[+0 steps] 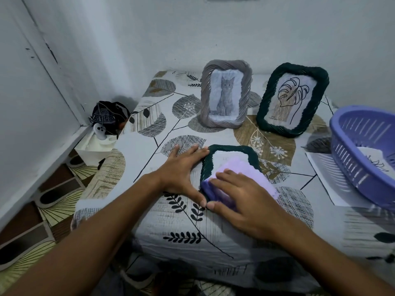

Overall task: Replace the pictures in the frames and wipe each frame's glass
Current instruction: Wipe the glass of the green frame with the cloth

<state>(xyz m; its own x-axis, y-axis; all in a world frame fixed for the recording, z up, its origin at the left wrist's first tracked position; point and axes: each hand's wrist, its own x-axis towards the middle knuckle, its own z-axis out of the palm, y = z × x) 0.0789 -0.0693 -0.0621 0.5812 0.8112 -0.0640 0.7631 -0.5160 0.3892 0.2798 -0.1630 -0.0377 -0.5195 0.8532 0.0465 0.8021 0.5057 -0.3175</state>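
Observation:
A dark green woven frame (232, 149) lies flat on the leaf-patterned cloth of the table (149, 129). A folded purple cloth (243, 174) covers most of its glass. My right hand (241, 201) presses flat on that cloth. My left hand (181, 169) rests against the frame's left edge, fingers spread, thumb at its near corner. Behind, a grey woven frame (224, 92) with a cat picture stands upright. Right of it, a second dark green frame (292, 99) with a line-drawn leaf stands upright.
A purple plastic basket (363, 150) holding a picture sheet sits at the right, on a white sheet of paper (324, 180). White walls close in behind and at the left. In the left corner lie a dark bag (106, 116) and a white box (94, 146).

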